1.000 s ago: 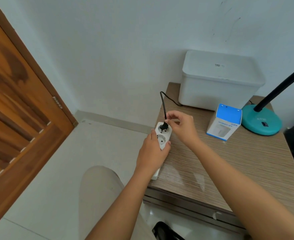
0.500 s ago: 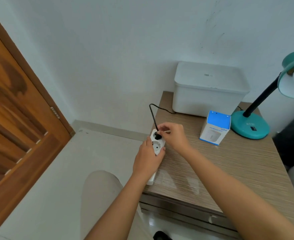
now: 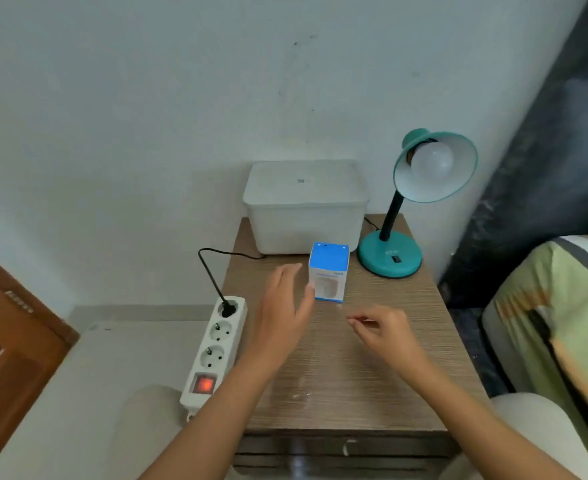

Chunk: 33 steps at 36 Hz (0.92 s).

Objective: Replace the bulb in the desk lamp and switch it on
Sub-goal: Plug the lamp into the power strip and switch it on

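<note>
A teal desk lamp [image 3: 389, 259] stands at the back right of the wooden table [image 3: 337, 375], with a white bulb [image 3: 432, 161] in its shade, unlit. Its black plug [image 3: 228, 309] sits in the top socket of a white power strip [image 3: 216, 351] at the table's left edge; the strip's red switch [image 3: 203, 384] glows. A blue and white bulb box [image 3: 329, 271] stands mid-table. My left hand [image 3: 285, 306] hovers open just left of the box. My right hand [image 3: 382, 329] hovers over the table with fingers loosely curled, holding nothing.
A white lidded plastic bin [image 3: 304, 206] sits at the back of the table against the wall. A wooden door [image 3: 8, 341] is at the left. A bed with a patterned cover [image 3: 555, 323] is at the right. A drawer front [image 3: 341, 452] shows below the tabletop.
Both hands let go of the plug and power strip and moved right over the table. The plug stays in the socket. My view swung right, bringing the whole lamp in.
</note>
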{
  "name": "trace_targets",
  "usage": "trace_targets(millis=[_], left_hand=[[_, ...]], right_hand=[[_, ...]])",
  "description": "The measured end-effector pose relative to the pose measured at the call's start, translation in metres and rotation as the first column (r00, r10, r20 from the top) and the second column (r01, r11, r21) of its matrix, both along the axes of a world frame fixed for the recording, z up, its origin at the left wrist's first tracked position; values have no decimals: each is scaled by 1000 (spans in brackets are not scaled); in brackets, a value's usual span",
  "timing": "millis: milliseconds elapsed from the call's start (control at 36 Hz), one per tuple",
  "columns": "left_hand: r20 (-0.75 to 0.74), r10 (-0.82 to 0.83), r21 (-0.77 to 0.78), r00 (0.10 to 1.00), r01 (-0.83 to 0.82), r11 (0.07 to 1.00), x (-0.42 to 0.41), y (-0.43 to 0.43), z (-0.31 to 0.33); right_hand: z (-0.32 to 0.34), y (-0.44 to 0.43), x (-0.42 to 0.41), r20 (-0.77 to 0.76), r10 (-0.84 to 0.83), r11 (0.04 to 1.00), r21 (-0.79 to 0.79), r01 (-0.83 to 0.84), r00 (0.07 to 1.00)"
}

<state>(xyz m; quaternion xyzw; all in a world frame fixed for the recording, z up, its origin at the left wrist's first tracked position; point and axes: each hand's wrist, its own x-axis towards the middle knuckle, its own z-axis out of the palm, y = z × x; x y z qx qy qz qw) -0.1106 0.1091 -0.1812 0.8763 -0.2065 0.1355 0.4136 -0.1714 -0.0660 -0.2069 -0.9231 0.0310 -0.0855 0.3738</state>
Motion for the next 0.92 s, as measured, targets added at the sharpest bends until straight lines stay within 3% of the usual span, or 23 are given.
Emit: trace_targets(millis=[111, 222, 389, 500, 917], left_hand=[[-68, -185, -19, 980, 184, 983, -1, -72, 1], [-223, -250, 37, 942, 264, 964, 4, -128, -24], [-365, -130, 116, 922, 183, 976, 39, -167, -60], [-316, -20, 145, 949, 69, 987, 63, -179, -71], [-313, 60, 304, 948, 40, 952, 78, -200, -101]], right_hand=[[-4, -58, -9, -50, -117, 992, -53, 115, 992], [-6, -101, 5, -53, -183, 979, -106, 176, 982], [-15, -139, 51, -107, -213, 971, -135, 198, 971], [-26, -148, 85, -129, -252, 965, -110, 239, 959], [-70, -146, 134, -64, -293, 952, -118, 284, 954]])
